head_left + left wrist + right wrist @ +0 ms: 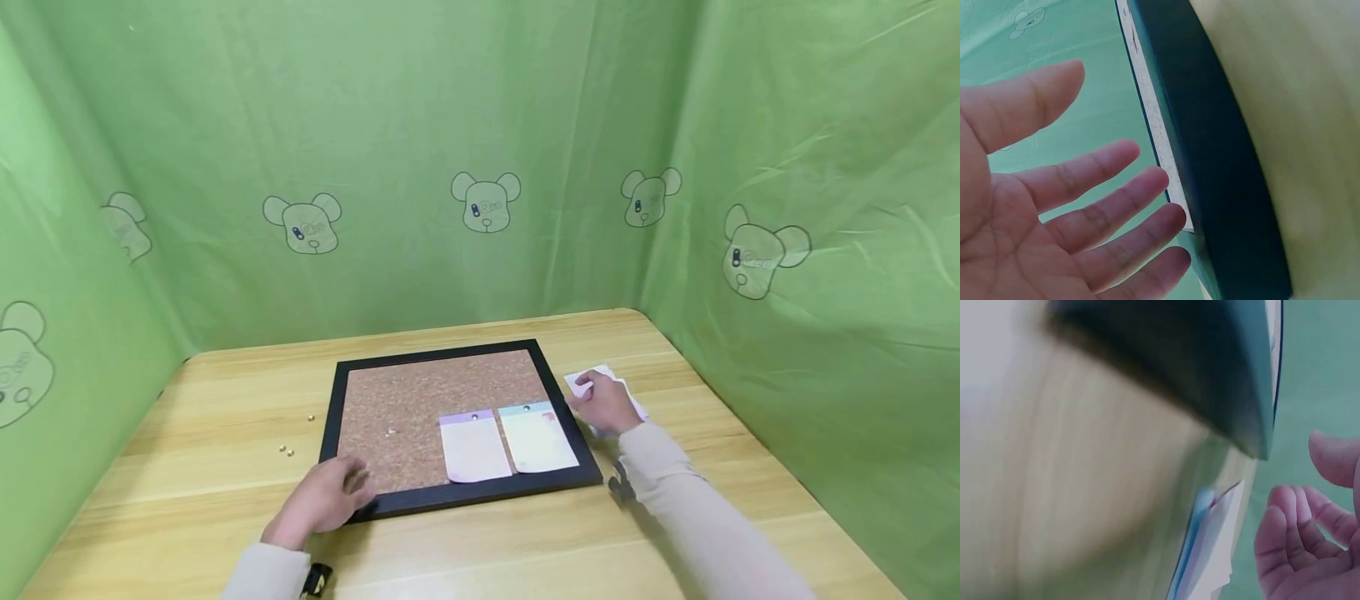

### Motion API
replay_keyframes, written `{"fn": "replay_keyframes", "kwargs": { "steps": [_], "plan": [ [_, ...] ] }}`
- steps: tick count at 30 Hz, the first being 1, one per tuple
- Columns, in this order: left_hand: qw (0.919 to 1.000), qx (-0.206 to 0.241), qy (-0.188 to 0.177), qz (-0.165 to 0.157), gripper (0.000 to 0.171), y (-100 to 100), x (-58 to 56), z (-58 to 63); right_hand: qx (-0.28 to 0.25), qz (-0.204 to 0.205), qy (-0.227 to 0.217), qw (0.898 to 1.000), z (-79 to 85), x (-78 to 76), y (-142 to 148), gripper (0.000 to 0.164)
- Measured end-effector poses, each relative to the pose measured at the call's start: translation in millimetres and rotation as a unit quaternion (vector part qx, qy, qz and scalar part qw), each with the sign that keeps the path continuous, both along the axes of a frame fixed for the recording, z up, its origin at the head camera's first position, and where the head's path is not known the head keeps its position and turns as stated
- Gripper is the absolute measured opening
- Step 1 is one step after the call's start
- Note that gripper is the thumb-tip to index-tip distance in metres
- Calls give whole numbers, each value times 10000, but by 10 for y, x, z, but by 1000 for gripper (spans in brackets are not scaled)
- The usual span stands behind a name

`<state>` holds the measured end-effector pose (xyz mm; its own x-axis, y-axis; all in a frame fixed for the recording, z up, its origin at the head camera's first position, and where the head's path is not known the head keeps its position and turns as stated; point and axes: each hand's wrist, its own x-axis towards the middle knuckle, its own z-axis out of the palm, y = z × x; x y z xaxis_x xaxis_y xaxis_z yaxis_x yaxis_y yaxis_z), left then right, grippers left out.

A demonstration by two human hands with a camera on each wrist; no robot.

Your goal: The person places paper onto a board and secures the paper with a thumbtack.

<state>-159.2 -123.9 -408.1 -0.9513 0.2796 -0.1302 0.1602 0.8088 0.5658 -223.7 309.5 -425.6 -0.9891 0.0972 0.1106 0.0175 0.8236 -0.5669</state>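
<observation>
Both empty, my left hand (326, 498) spread at the board's (420, 396) eight o'clock, right hand (604, 406) half-curled near papers (1216, 550) at three, I'd pinch one edge lightly.

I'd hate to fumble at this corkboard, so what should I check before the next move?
1. Notes pinned: ok. The purple-topped note and blue-topped note each have a pin in the top strip.
2. Bare space on the corkboard: ok, left of and above the notes.
3. Loose pins available: ok, three on the table, left of the board.
4. Left hand holding a pin: not ok, its palm is empty.
5. Right hand holding a sheet: not ok, its curled fingers are apart from the loose sheets.
6. Number of loose sheets: cannot tell, they overlap.
</observation>
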Motion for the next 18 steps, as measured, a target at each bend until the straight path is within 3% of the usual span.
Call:
{"fn": "replay_keyframes", "kwargs": {
  "steps": [7,18],
  "plan": [
    [10000,6,64,-11,42,-22,52,-28,198,-278,-300,9990,-33,-8,155,42],
    [10000,-29,10,-10,32,-68,127,-56,362,-836,-274,9955,-119,-57,440,44]
  ]
}}
